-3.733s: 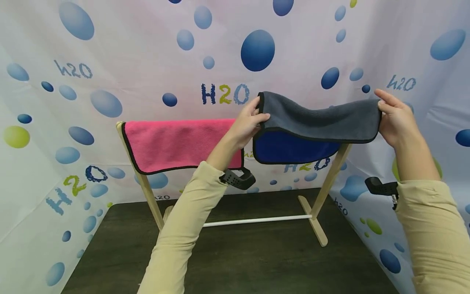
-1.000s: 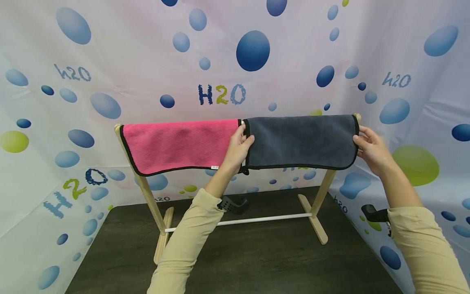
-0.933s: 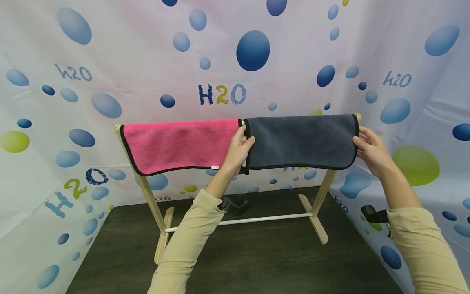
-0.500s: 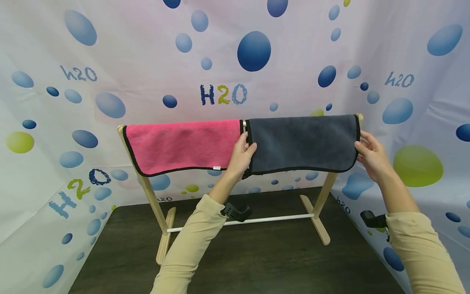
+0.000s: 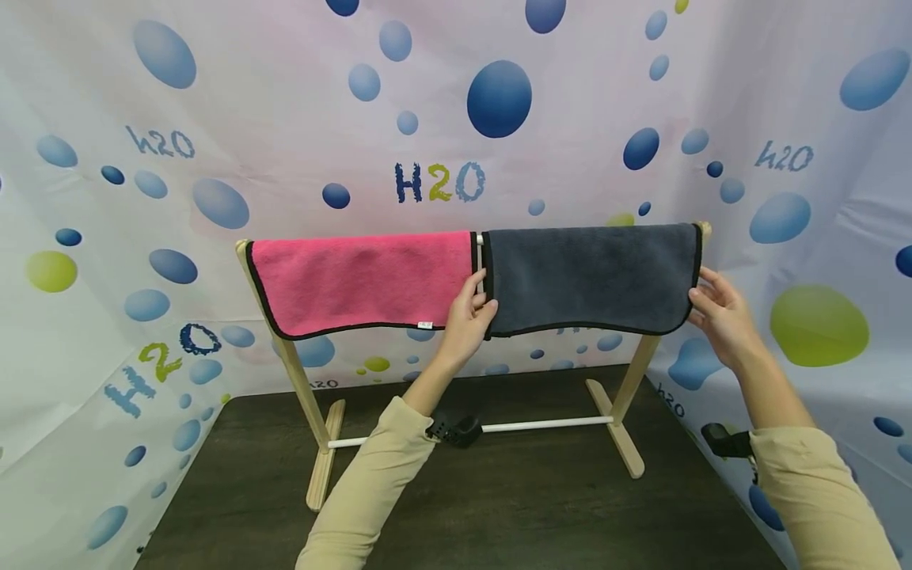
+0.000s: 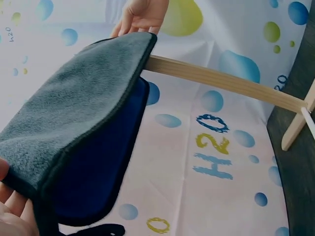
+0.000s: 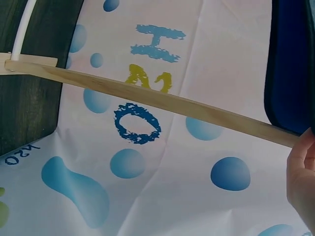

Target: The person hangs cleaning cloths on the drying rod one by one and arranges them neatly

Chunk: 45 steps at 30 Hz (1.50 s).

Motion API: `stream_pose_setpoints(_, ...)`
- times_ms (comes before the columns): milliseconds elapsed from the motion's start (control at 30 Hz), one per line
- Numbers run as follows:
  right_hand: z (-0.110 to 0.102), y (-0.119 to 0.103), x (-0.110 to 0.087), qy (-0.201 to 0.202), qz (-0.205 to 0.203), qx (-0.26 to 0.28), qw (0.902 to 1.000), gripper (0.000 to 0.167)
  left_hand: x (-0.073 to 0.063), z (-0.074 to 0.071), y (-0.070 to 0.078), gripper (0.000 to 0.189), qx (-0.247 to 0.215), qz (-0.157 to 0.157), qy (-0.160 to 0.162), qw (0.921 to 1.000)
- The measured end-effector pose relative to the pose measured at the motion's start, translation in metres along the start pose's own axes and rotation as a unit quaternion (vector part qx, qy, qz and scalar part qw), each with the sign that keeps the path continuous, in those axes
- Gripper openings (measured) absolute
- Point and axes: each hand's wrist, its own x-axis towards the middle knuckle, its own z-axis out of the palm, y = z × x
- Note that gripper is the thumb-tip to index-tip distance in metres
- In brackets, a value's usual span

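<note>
A grey towel (image 5: pixel 594 277) with black edging hangs folded over the top bar of a wooden rack, on the right half. Its dark blue underside (image 6: pixel 93 172) shows in the left wrist view. My left hand (image 5: pixel 466 326) pinches the towel's left edge near the lower corner, thumb in front. On the opposite side my right hand (image 5: pixel 723 321) holds the right edge, thumb on the front and fingers partly hidden behind. Left of the grey towel a pink towel (image 5: pixel 363 285) with black edging hangs on the same bar, a narrow gap between the two.
The rack's wooden posts (image 5: pixel 302 388) stand on flat feet (image 5: pixel 616 431) on a dark table (image 5: pixel 527 507). A white lower rod (image 5: pixel 549 424) joins them. Behind and beside hangs a pale backdrop (image 5: pixel 285 95) with blue spots and H2O lettering.
The grey towel, earlier held up above the rack, has come down over the bar. Both hands have since slid down along its side edges. The pink towel stays in place.
</note>
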Motion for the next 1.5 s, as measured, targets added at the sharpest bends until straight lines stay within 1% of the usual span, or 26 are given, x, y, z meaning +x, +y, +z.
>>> stream_pose_setpoints(100,-0.002,0.004,-0.003,-0.004,-0.004,0.006,1.0000,0.034,-0.007,0.000,0.008,0.049,0.016,0.004,-0.003,0.9999)
stream_pose_setpoints(133,-0.003,0.005,-0.004,-0.004,-0.003,0.005,1.0000,0.034,-0.008,0.000,0.007,0.049,0.017,0.005,-0.002,0.9998)
stream_pose_setpoints(200,-0.004,0.007,-0.005,-0.004,-0.002,0.005,1.0000,0.034,-0.013,0.000,0.012,0.049,0.021,0.002,0.002,0.9998)
stream_pose_setpoints(333,-0.005,0.012,-0.010,-0.004,-0.003,-0.001,1.0000,0.035,-0.017,0.000,0.008,0.049,0.015,-0.002,0.008,0.9999)
stream_pose_setpoints(367,-0.006,0.013,-0.012,-0.007,-0.005,0.002,1.0000,0.035,-0.019,0.000,0.011,0.049,0.013,-0.006,0.009,0.9999)
stream_pose_setpoints(567,-0.007,0.020,-0.019,-0.017,-0.006,0.025,0.9995,0.038,-0.025,0.000,0.002,0.049,0.005,-0.003,0.011,0.9999)
stream_pose_setpoints(667,-0.008,0.022,-0.022,-0.014,-0.005,0.019,0.9997,0.037,-0.027,0.001,0.000,0.050,0.002,0.007,0.017,0.9998)
stream_pose_setpoints(867,-0.008,0.026,-0.027,-0.008,-0.002,0.004,1.0000,0.037,-0.033,0.002,-0.004,0.052,0.002,0.012,0.026,0.9996)
stream_pose_setpoints(1033,-0.007,0.025,-0.027,-0.006,-0.023,0.012,0.9997,0.037,-0.031,0.003,-0.003,0.051,-0.004,0.042,0.040,0.9983)
stream_pose_setpoints(1167,-0.005,0.021,-0.024,-0.010,-0.047,0.051,0.9975,0.037,-0.026,0.003,0.005,0.048,-0.005,0.066,0.046,0.9967)
stream_pose_setpoints(1300,-0.003,0.016,-0.021,-0.013,-0.057,0.082,0.9949,0.038,-0.021,0.004,0.014,0.047,-0.005,0.087,0.050,0.9949)
stream_pose_setpoints(1400,-0.004,0.015,-0.021,-0.010,-0.055,0.082,0.9951,0.038,-0.020,0.004,0.018,0.046,-0.004,0.093,0.059,0.9939)
stream_pose_setpoints(1500,-0.005,0.017,-0.024,-0.007,-0.046,0.080,0.9957,0.038,-0.023,0.006,0.017,0.046,0.000,0.091,0.069,0.9935)
